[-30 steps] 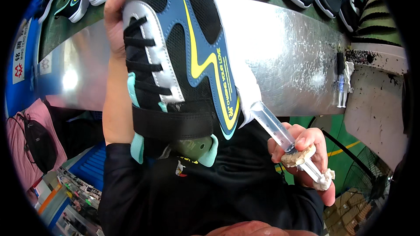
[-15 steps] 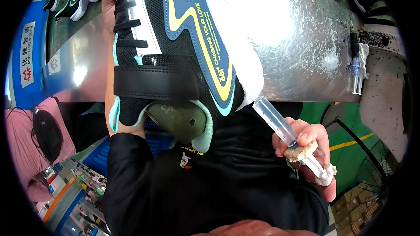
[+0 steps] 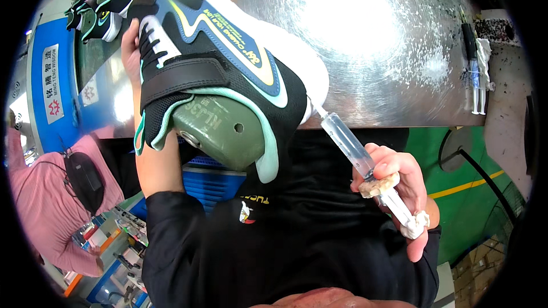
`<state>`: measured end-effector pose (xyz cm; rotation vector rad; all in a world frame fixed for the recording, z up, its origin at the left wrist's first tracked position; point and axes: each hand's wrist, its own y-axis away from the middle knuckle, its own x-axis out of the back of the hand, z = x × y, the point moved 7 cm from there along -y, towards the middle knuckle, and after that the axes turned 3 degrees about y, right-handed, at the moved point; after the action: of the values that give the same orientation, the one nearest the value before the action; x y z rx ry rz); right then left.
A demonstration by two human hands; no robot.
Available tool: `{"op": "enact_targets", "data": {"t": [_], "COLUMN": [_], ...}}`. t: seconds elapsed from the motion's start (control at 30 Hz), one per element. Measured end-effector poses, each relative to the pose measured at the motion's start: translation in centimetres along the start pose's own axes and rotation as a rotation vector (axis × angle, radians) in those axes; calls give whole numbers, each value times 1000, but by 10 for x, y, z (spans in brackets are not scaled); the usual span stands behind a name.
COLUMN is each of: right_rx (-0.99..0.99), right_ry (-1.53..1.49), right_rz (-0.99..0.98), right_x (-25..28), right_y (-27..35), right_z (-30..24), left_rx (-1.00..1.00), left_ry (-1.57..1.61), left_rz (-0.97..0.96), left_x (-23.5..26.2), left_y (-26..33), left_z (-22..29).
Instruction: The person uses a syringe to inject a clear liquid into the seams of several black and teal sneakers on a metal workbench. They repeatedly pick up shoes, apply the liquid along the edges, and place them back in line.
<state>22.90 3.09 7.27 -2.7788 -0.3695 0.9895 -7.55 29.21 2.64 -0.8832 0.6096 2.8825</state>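
Observation:
A black sneaker (image 3: 240,108) with a blue and yellow side panel, mint edging and a thick white sole is tilted over my lap, a green shoe last (image 3: 225,128) filling its opening. My left hand (image 3: 131,51) grips it from the far left side; most of the fingers are hidden behind the shoe. In my right hand (image 3: 399,182) is a clear syringe (image 3: 349,144), its flange and plunger end wrapped in whitish material. The needle tip meets the heel, near where upper and sole join. Whether it enters the seam I cannot tell.
A scratched metal tabletop (image 3: 365,97) spans the far side. At its right end lie other syringes (image 3: 475,74). More sneakers (image 3: 105,8) stand at the far left. A person in pink (image 3: 63,194) is at the left, and a fan (image 3: 491,194) is at the right.
The sneaker has tipped and shifted lower left, showing more of the last and sole. The syringe moved slightly left, and its needle now shows at the heel.

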Motion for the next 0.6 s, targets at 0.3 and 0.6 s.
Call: {"op": "enact_targets", "data": {"t": [0.3,0.6], "right_rx": [15,67], "right_ry": [182,397], "right_rz": [-86,-96], "right_x": [5,-2], "right_y": [-12,-24], "right_z": [10,21], "left_rx": [56,19], "left_ry": [-209,-160], "left_rz": [89,143], "left_x": [61,103], "left_y": [73,154], "left_z": [13,6]}}
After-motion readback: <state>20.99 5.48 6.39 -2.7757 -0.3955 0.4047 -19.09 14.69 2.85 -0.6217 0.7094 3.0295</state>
